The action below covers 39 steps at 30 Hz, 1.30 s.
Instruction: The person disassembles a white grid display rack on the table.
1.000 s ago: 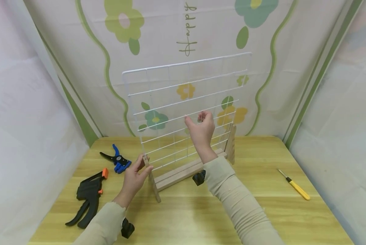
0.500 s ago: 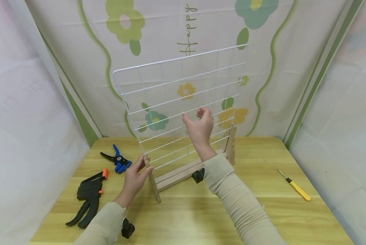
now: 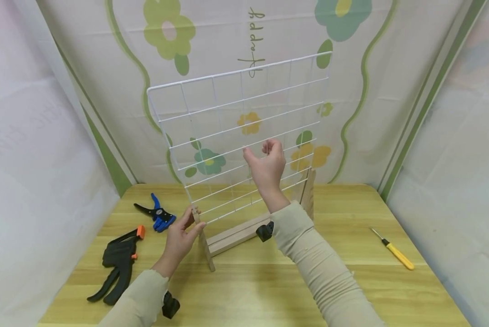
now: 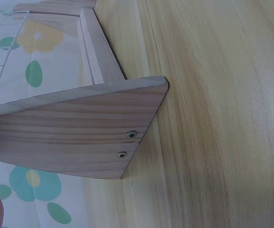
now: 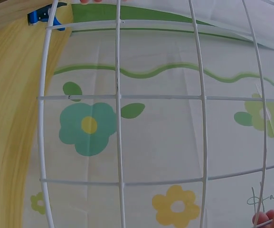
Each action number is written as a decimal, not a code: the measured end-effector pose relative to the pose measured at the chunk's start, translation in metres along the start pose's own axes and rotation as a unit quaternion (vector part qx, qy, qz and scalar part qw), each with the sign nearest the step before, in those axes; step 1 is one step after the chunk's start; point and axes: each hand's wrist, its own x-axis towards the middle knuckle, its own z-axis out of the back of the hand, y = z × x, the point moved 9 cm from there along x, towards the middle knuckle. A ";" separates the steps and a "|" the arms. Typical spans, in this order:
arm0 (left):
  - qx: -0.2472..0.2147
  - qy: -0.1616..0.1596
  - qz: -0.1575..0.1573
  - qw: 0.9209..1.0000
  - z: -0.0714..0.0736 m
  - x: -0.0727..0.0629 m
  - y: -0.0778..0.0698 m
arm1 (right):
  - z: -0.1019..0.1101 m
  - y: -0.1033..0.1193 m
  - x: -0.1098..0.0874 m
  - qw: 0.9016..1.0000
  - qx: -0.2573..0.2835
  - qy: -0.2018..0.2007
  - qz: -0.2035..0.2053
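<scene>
A white wire grid panel [image 3: 240, 71] stands upright, slightly slanted, above a wooden stand made of a crossbar [image 3: 236, 234] and two side boards. My right hand [image 3: 267, 172] grips the panel's wires near its middle; in the right wrist view some of its fingertips [image 5: 265, 217] show at the lower right. My left hand [image 3: 179, 240] holds the top of the left side board [image 3: 207, 252], by the panel's lower left edge. The panel's bottom wire is above the crossbar. The right side board [image 3: 308, 193] has a dark groove. Two bolt heads [image 4: 131, 135] show on the left side board's outer face.
On the wooden table [image 3: 244, 290], blue-and-black wire strippers [image 3: 158, 213] and a black bar clamp [image 3: 119, 261] with orange pads lie at the left. A yellow-handled screwdriver [image 3: 397, 253] lies at the right. Printed fabric hangs behind and at both sides.
The panel's top edge has risen and shifted a little left, and my right hand has moved slightly up with it. My left hand and the stand have stayed in place.
</scene>
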 end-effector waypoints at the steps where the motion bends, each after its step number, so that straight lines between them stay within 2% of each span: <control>1: 0.001 -0.001 0.001 1.000 0.000 0.000 0.000 | 0.001 0.001 0.001 1.000 0.000 -0.003 0.004; 14: 0.000 0.009 0.017 1.000 -0.003 0.000 0.003 | 0.006 0.014 0.006 0.999 0.013 -0.011 0.030; 24: 0.002 0.007 0.008 1.000 -0.003 0.001 0.001 | 0.009 0.023 0.009 0.999 0.018 -0.016 0.040; 39: 0.003 -0.001 0.022 1.000 -0.002 0.000 0.004 | 0.014 0.036 0.012 0.997 0.027 -0.037 0.058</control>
